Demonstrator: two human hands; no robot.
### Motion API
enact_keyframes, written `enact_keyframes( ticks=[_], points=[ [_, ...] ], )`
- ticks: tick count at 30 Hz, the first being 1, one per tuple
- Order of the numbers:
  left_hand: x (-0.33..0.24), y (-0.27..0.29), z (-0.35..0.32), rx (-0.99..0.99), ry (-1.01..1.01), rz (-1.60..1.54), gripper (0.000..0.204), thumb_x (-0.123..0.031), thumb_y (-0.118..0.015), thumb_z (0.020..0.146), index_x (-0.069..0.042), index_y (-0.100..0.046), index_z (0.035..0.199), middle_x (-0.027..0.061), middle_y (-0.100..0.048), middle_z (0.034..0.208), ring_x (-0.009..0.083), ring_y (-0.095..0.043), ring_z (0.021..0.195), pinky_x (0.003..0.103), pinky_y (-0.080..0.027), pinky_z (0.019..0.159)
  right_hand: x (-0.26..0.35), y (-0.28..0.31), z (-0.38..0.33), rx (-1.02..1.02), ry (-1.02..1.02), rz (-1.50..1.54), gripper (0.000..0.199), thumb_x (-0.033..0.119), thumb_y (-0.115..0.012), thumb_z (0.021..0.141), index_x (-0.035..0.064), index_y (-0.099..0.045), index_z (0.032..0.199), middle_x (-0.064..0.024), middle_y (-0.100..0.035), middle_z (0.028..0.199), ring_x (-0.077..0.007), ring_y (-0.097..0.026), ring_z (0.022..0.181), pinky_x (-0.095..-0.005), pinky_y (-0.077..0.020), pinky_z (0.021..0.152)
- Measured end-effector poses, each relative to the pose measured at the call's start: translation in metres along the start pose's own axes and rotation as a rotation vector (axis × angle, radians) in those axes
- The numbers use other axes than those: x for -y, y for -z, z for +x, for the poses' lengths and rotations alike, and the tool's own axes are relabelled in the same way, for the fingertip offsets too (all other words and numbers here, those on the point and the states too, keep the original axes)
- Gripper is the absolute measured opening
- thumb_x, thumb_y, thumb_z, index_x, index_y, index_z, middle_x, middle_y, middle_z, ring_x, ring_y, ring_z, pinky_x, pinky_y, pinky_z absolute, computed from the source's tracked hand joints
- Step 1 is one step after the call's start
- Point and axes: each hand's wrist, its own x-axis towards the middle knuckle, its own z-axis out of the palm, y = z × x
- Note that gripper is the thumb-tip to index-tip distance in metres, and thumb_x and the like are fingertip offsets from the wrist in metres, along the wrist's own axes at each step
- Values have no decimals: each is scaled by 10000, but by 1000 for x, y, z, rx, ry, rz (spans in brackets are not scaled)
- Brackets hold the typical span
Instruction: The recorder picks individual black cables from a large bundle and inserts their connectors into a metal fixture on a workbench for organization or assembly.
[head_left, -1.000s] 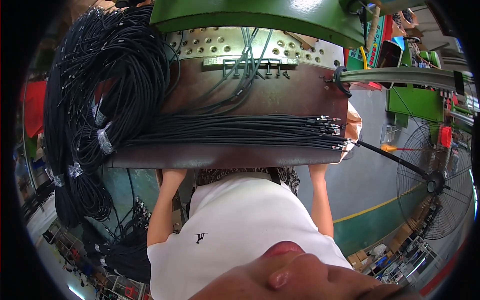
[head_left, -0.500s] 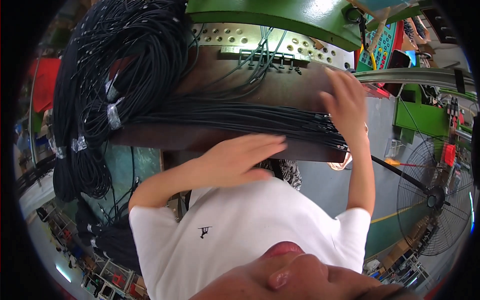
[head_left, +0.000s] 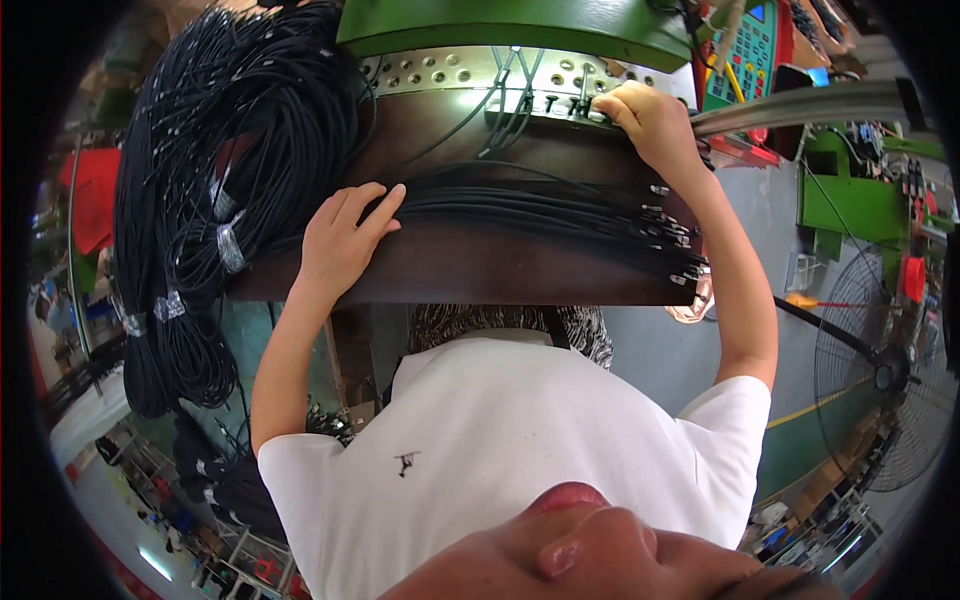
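Observation:
My left hand (head_left: 345, 235) lies over the left part of a long row of black cables (head_left: 500, 212), its fingers stretched out and touching them. The cables run across the brown table, and their silvery connector ends (head_left: 675, 240) lie at the right. At the far side, my right hand (head_left: 650, 125) is closed in a pinch at the right end of a metal fixture (head_left: 545, 112). What sits between those fingertips is too small to make out. Small dark pegs stand along the fixture, and a few thin cables (head_left: 487, 105) cross its left part.
A big heap of coiled black cables (head_left: 240, 120), tied with clear wrap, hangs over the table's left side. A green machine body (head_left: 510, 28) overhangs the far edge. At the right are a teal keypad panel (head_left: 742, 58), a metal rail (head_left: 800, 108) and a large fan (head_left: 880, 375).
My left hand has moved left from above the table's near edge onto the cables. My right hand has gone away from me and left, to the fixture, and its fingers have closed.

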Motion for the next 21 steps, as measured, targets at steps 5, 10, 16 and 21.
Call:
enact_keyframes(
  ticks=[5, 10, 16, 21],
  points=[
    [0, -4, 8, -154, 118, -181, 230, -74, -690, 770, -44, -651, 995, 64, -606, 843, 243, -583, 714, 305, -481, 650, 24, 27, -20, -254, 221, -216, 140, 200, -680, 810, 65, -648, 827, -49, -617, 774, -241, -600, 703, -335, -472, 608],
    [-3, 26, 2, -182, 416, -646, 126, 9, -594, 805, 6, -628, 926, 107, -612, 879, 206, -583, 784, 274, -446, 724, 27, 65, -83, -271, 184, -372, 142, 188, -716, 768, 90, -647, 845, 1, -626, 786, -192, -610, 725, -318, -495, 618],
    [-49, 28, 69, 761, 155, -606, 356, -342, -673, 818, -45, -608, 1002, 147, -624, 708, 326, -625, 697, 410, -479, 639, -19, 91, -228, -388, -539, -547, 221, 58, -634, 858, -6, -617, 1069, -139, -631, 966, -274, -615, 840, -346, -490, 738],
    [-120, -38, 163, 942, 40, -1012, 311, -288, -560, 914, 18, -614, 910, 122, -626, 716, 223, -621, 629, 351, -491, 595, 39, 52, -229, -548, -506, -421, 255, 73, -588, 891, -22, -582, 1128, -149, -616, 1080, -282, -591, 917, -382, -484, 784]
  ],
)
